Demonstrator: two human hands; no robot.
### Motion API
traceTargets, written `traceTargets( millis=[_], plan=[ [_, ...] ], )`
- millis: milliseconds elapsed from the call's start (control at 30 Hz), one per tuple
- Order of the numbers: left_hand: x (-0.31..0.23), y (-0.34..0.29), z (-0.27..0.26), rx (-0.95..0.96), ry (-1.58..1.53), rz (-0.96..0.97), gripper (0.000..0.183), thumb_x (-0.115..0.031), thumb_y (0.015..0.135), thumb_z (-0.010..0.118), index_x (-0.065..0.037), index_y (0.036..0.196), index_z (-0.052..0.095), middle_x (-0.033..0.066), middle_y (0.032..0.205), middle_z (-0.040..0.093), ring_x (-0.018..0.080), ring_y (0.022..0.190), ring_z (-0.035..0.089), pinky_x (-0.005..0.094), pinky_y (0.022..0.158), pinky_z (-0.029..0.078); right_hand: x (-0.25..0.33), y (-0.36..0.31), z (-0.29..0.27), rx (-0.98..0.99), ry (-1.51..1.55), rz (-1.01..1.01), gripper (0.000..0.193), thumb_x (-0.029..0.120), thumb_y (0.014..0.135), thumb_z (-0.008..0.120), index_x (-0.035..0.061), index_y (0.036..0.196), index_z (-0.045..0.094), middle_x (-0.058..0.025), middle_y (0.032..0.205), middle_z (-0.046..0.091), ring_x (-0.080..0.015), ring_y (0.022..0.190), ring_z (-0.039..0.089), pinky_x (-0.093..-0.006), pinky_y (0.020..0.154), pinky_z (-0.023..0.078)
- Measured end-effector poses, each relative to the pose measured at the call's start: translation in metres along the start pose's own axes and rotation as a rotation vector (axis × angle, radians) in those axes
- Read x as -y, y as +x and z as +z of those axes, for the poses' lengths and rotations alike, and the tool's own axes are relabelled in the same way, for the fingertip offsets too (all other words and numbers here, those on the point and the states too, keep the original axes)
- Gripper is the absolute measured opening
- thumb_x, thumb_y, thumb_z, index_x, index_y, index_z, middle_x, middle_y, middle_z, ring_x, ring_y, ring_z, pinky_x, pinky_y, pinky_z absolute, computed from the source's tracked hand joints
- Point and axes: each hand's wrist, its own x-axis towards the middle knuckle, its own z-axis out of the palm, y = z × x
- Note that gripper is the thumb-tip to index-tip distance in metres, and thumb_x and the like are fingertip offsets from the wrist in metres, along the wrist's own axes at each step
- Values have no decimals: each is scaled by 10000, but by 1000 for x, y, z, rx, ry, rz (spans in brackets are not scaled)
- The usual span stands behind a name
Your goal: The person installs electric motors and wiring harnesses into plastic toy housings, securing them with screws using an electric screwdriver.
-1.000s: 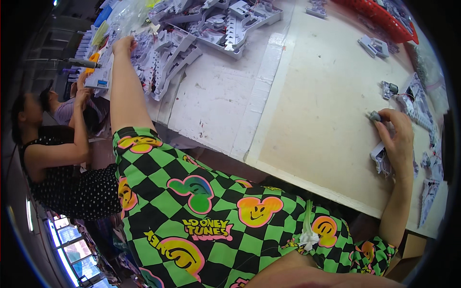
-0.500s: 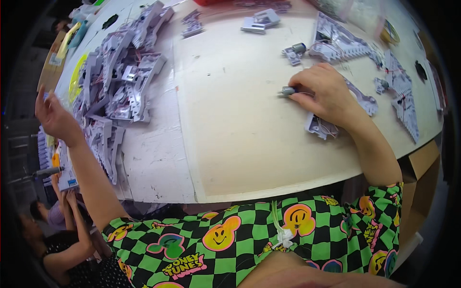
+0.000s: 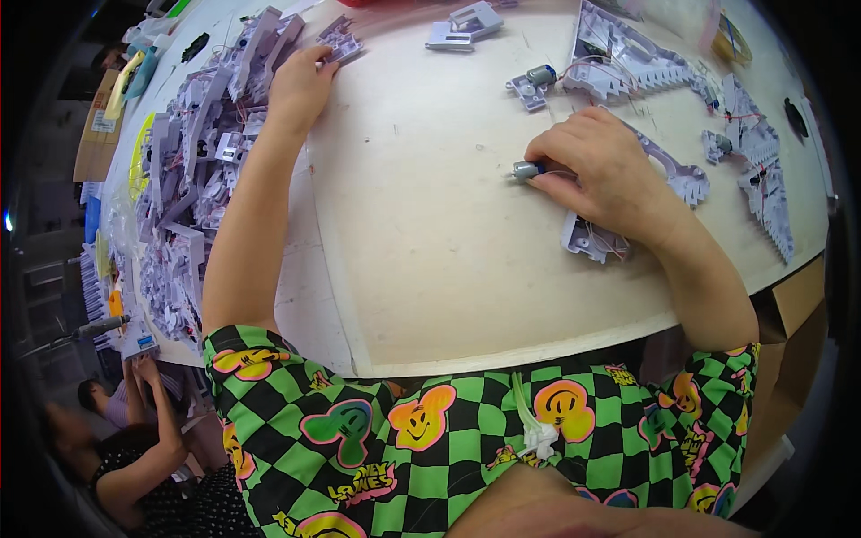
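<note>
My right hand (image 3: 596, 170) pinches a small silver-and-blue motor (image 3: 526, 169) over the table, its shaft end pointing left. Thin wires run by the hand, and a pale plastic housing (image 3: 592, 240) with wires lies partly under my wrist. Another toothed housing piece (image 3: 682, 179) sits behind that hand, partly hidden. Toward the far left, my left hand (image 3: 300, 88) reaches across the table, its fingers closed at the near edge of a small pale plastic part (image 3: 341, 39). That part still rests on the table.
A heap of pale plastic housings (image 3: 193, 152) covers the left side. A second motor on a bracket (image 3: 538, 79) and wired toothed housings (image 3: 619, 58) lie at the far right. Two flat pieces (image 3: 464, 27) sit at the back. Another person's arm (image 3: 161, 421) shows at lower left.
My left hand has swung from above the left edge of the heap rightward and away from me, to the small plastic part. My right hand keeps hold of the motor in nearly the same place.
</note>
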Motion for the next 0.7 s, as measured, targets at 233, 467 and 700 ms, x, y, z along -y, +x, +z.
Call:
traceTargets(
  millis=[233, 467, 700],
  plan=[
    [-32, -46, 2, -23, -132, 511, 234, -89, 823, 690, -84, 1057, 684, 57, 1050, 681, 260, 971, 625, 353, 889, 457, -10, -8, 13, -14, -27, -6, 140, 165, 787, 684, 79, 861, 603, -56, 762, 622, -246, 761, 595, -367, 796, 420],
    [-33, -81, -5, 173, -140, 755, 285, 18, 830, 646, -94, 1091, 670, 34, 1089, 666, 219, 976, 612, 329, 891, 471, -10, -2, 26, 17, -44, -70, 188, 120, 797, 697, 65, 959, 620, -63, 804, 646, -237, 775, 599, -347, 825, 421],
    [-74, -141, -5, 100, -328, 214, 284, -128, 831, 717, -37, 1089, 642, 48, 987, 588, 177, 858, 555, 293, 769, 463, -4, -7, 27, 52, -81, -55, 178, 138, 805, 691, 70, 958, 631, -60, 815, 654, -243, 799, 593, -348, 834, 422]
  ],
)
